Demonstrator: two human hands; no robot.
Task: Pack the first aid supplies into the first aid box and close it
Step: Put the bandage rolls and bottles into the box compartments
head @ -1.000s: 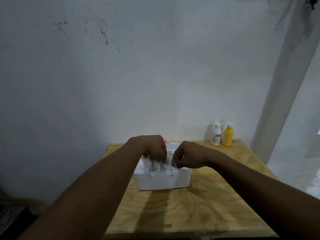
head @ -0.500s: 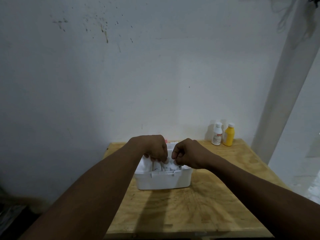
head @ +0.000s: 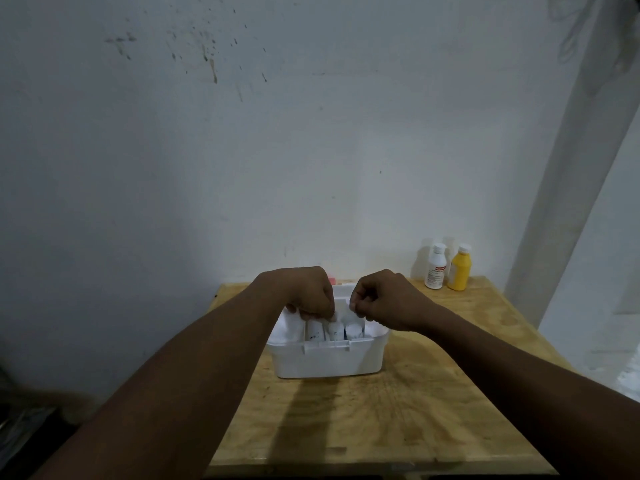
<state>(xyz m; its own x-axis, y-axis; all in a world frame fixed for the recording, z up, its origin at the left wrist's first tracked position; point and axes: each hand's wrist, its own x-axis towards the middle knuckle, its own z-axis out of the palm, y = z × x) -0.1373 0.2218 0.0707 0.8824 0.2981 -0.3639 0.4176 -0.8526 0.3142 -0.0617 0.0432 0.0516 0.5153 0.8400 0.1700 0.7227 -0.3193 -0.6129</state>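
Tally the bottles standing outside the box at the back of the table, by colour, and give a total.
White bottle: 1
Yellow bottle: 1
Total: 2, side by side at the far right of the wooden table, apart from the open white first aid box.

Bare forearms, no sleeves; left hand [head: 306,294], right hand [head: 384,301] ungloved.

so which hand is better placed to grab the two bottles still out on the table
Right. The white bottle and yellow bottle stand at the table's far right corner, nearer the right hand; the left hand would have to cross over the first aid box.
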